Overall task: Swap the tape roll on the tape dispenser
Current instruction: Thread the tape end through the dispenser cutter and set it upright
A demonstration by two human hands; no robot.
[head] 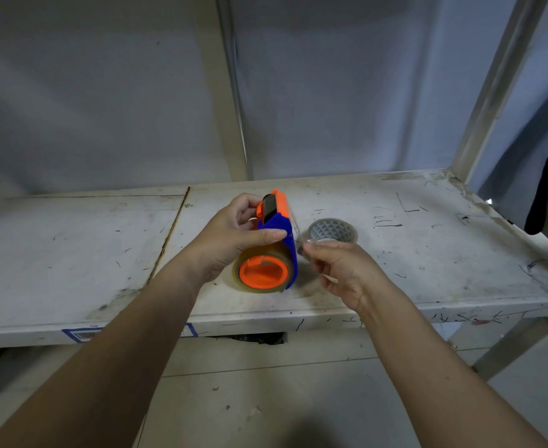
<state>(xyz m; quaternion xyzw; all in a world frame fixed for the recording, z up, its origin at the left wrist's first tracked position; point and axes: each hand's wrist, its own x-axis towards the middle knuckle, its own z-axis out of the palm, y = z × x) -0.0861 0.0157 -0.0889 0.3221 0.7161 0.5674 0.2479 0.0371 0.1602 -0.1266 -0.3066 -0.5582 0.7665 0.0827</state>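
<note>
My left hand (230,240) grips a blue and orange tape dispenser (277,226) just above the white table (72,247), its cutter end pointing away from me. A clear, brownish tape roll (261,288) sits on the dispenser's orange hub (263,272), which faces me. My right hand (340,270) is right beside the dispenser, thumb and forefinger pinched together on what looks like a faint clear tape strip (295,226) coming off it. A second tape roll (331,229) with a grey patterned core lies flat on the table just behind my right hand.
The worn, scratched table has a seam (169,234) left of the dispenser and a barcode label (82,334) on its front edge. Metal frame posts (492,92) rise at the back right and back middle, with grey sheeting behind. A dark object (544,195) hangs at far right.
</note>
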